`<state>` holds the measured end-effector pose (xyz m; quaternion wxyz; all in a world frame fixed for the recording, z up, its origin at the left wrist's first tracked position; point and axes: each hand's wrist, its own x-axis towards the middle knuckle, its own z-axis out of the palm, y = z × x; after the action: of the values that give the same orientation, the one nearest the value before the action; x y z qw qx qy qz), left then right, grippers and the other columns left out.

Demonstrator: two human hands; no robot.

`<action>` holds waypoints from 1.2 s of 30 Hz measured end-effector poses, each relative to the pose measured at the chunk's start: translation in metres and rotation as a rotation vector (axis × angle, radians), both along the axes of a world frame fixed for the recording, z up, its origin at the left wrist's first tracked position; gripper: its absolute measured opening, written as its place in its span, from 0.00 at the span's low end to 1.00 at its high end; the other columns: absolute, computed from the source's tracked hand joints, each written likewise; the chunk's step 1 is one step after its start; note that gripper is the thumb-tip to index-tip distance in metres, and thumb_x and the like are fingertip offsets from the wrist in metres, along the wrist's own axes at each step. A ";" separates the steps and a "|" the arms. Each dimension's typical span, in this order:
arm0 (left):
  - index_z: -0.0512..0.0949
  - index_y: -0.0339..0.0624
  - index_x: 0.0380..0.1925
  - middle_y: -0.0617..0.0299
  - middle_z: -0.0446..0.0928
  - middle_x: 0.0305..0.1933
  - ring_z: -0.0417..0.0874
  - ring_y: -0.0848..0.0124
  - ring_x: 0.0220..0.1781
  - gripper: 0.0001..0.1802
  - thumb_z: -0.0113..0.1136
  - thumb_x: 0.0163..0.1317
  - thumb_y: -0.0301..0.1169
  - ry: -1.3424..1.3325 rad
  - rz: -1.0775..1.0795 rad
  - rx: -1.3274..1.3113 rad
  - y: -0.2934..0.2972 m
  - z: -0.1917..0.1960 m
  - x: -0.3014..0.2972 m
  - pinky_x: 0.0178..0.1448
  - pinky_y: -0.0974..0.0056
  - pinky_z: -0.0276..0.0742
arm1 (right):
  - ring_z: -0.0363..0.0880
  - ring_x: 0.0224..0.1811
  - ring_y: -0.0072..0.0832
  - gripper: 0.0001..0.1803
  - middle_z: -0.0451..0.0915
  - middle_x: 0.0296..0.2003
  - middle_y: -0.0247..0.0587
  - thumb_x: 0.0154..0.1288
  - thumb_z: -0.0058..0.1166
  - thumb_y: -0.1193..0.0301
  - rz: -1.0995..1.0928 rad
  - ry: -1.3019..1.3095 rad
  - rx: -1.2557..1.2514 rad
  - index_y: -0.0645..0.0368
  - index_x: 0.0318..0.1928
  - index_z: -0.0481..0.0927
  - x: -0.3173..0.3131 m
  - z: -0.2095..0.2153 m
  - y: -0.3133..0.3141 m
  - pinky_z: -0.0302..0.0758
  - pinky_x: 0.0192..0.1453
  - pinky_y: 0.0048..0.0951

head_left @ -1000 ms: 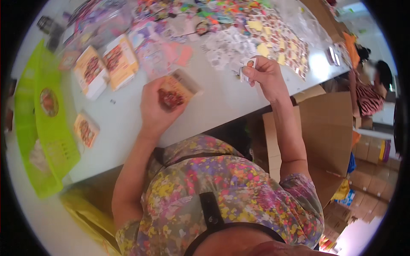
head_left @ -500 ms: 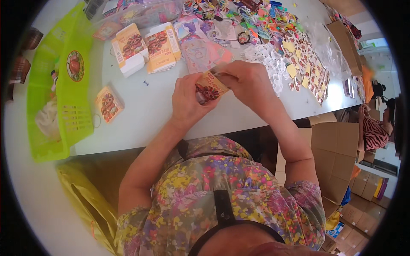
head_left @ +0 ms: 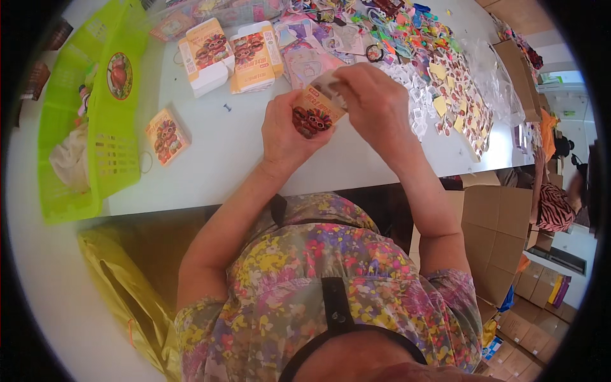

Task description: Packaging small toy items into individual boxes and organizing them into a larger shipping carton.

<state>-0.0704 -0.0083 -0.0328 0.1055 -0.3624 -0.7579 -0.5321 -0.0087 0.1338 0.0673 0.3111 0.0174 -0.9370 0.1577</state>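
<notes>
My left hand grips a small orange cardboard box with a cartoon picture on its front, held tilted above the table. At the box's upper end, my right hand has its fingers pinched together. A pale, partly see-through piece shows beside those fingertips; whether it is a flap or a packet I cannot tell. Off to the left, a similar closed-looking orange box lies on the table. Two larger orange and white boxes stand side by side beyond my left hand.
A green plastic basket with a cloth inside occupies the left edge. Across the back lie small colourful trinkets, pink printed bags, white slips and many small cards. Cardboard boxes and another person are at right.
My right hand has risen a little from the small box's top, and more of the pale piece shows. The box is still in my left hand. The whole view has shifted slightly.
</notes>
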 end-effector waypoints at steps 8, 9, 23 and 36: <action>0.66 0.35 0.54 0.54 0.75 0.47 0.79 0.69 0.47 0.43 0.81 0.40 0.34 -0.388 0.049 0.418 -0.019 0.028 -0.018 0.48 0.65 0.80 | 0.78 0.30 0.15 0.07 0.82 0.33 0.31 0.59 0.61 0.80 0.083 0.010 -0.429 0.58 0.38 0.82 0.006 -0.009 -0.003 0.71 0.29 0.18; 0.65 0.34 0.54 0.55 0.73 0.48 0.78 0.74 0.46 0.41 0.80 0.43 0.31 -0.324 0.105 0.375 -0.024 0.028 -0.029 0.44 0.68 0.81 | 0.77 0.31 0.16 0.07 0.82 0.34 0.31 0.59 0.62 0.78 0.109 -0.114 -0.442 0.58 0.39 0.82 0.009 -0.024 -0.005 0.71 0.30 0.19; 0.71 0.37 0.48 0.52 0.74 0.46 0.78 0.57 0.46 0.37 0.80 0.36 0.31 -0.152 0.157 0.052 -0.053 0.009 -0.005 0.49 0.60 0.76 | 0.78 0.36 0.19 0.05 0.80 0.32 0.29 0.56 0.64 0.77 0.087 -0.251 -0.717 0.59 0.34 0.81 0.013 -0.022 -0.014 0.73 0.35 0.24; 0.69 0.37 0.50 0.51 0.74 0.46 0.78 0.56 0.45 0.40 0.81 0.36 0.32 -0.221 0.079 0.034 -0.028 0.009 0.009 0.48 0.58 0.77 | 0.78 0.46 0.35 0.11 0.80 0.42 0.40 0.55 0.64 0.73 -0.027 -0.184 -0.663 0.57 0.41 0.84 -0.026 -0.021 0.030 0.76 0.45 0.34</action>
<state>-0.0614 -0.0361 -0.0237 0.0485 -0.2698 -0.7694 -0.5770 -0.0349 0.1635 0.0460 0.2161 -0.1116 -0.8591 0.4503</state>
